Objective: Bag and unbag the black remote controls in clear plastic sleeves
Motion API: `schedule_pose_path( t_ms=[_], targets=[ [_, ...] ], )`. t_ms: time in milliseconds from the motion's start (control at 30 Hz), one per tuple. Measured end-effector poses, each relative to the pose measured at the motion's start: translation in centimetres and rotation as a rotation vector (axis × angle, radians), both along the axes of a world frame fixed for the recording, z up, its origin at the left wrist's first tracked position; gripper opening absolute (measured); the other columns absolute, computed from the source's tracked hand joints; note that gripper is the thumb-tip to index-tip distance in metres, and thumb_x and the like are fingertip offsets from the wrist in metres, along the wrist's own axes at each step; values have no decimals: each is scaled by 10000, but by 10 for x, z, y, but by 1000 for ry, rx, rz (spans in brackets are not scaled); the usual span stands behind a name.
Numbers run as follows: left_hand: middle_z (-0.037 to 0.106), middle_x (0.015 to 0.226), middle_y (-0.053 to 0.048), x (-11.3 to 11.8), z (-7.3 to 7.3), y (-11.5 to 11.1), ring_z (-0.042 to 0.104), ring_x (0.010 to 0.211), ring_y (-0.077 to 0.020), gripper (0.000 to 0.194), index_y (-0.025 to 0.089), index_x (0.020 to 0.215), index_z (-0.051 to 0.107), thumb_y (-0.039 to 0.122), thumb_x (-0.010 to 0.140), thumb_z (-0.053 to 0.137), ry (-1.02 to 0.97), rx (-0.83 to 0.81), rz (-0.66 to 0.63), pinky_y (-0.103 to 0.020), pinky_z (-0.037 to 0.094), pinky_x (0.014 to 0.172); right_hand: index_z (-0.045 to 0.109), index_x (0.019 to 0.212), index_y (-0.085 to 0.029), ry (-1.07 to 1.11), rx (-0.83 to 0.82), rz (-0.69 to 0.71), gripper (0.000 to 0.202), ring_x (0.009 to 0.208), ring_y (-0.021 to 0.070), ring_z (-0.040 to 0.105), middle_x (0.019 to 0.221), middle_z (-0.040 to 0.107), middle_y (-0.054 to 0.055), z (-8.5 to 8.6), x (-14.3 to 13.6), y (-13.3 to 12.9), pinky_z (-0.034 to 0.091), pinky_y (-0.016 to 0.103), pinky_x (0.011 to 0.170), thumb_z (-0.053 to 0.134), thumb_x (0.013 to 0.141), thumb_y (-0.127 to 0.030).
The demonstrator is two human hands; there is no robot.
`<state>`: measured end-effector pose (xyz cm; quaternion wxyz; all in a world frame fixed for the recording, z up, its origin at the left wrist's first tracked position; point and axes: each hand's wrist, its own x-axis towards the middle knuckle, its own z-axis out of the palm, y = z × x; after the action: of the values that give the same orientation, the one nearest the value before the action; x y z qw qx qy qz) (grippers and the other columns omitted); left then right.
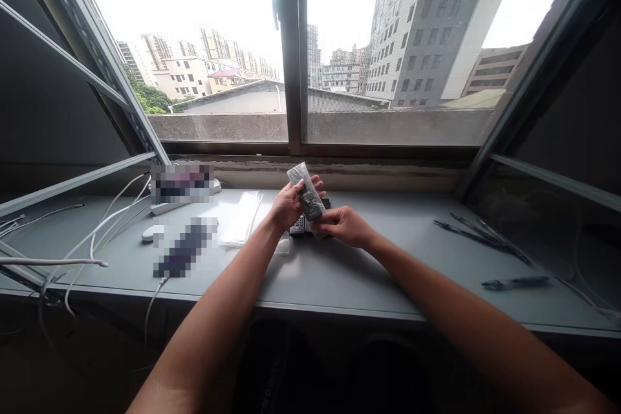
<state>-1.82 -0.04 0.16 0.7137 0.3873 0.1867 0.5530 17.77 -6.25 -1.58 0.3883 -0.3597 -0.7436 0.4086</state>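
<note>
Above the middle of the desk I hold a dark remote control (311, 201) that sits inside a clear plastic bag (297, 173). My left hand (290, 204) has the bagged remote between its thumb and fingers, on its left side and from behind. At the lower end, the fingers of my right hand (341, 226) are closed on the bag and the remote's edge. Just under my hands, other dark remotes (297, 226) with pale buttons lie on the desk, partly covered. To the left is a stack of clear plastic bags (241, 223).
The grey desk (378, 278) runs along a window. At the left lie a white mouse-like object (151, 234), a power strip (167, 205), white cables (104, 220) and two blurred-out items. Dark cables or straps (480, 237) and a thin dark object (515, 283) are at the right.
</note>
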Motion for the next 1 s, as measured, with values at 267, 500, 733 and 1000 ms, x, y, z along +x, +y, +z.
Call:
schedule_pose_path(
  t_ms=[267, 500, 733, 1000],
  targets=[
    [736, 1412, -226, 4, 0, -8, 747, 1282, -331, 277, 108, 1290, 723, 198, 1031, 686, 65, -37, -79, -495, 585, 1158, 861, 796, -267, -152, 324, -29, 373, 918, 297, 671, 828, 769, 64, 2, 2, 0, 544, 417, 913, 779, 932, -604],
    [769, 1304, -179, 7, -12, 8, 789, 1129, -271, 327, 155, 1287, 698, 305, 1001, 753, 136, -75, 48, -408, 627, 1043, 886, 954, -213, 212, 64, -146, 462, 932, 260, 674, 979, 773, 60, 6, 1, 3, 543, 387, 908, 860, 826, -657],
    [593, 1567, -171, 3, -12, 14, 750, 1193, -268, 320, 211, 1307, 676, 341, 1018, 717, 206, -160, 249, -368, 631, 1005, 906, 1044, -225, 304, 111, -273, 475, 879, 202, 607, 1036, 746, 59, 12, 17, 17, 511, 347, 791, 897, 797, -631],
    [695, 1366, -153, -3, -15, 20, 731, 1197, -281, 180, 208, 1161, 688, 317, 1020, 707, 309, -48, 418, -367, 593, 989, 917, 1078, -220, 119, 78, -347, 480, 941, 235, 661, 1118, 761, 86, 10, 64, 3, 525, 382, 879, 880, 816, -620]
  ],
)
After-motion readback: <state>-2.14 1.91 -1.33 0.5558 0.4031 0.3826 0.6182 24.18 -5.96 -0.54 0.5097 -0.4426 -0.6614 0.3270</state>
